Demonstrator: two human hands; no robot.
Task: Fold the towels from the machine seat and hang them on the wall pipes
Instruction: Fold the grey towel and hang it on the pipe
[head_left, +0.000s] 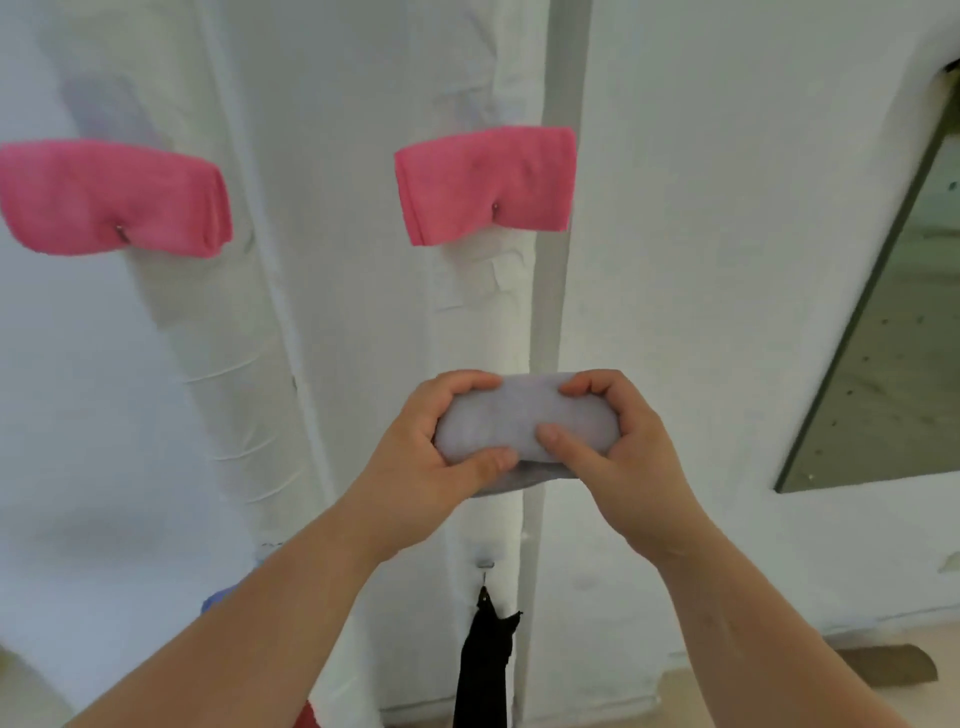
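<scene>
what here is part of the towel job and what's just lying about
Job: grey towel, gripped by left hand and right hand; left pink towel, right pink towel, hung up.
Lying about: hanging black cloth, framed glass panel.

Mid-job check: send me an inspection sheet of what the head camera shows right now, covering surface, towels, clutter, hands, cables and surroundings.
Surface: white wall with a white wrapped pipe running down it; no table in view.
Job's things: left folded pink towel and right folded pink towel each hang on the wall over a small metal peg; folded pale grey towel is held in front of the wall, not yet hung.
Clutter: black cloth hangs from a hook low on the wall.
Hands: left hand and right hand grip opposite ends of the grey towel.
Cables: nothing seen.
Surroundings: dark-framed glass panel at the right.
</scene>
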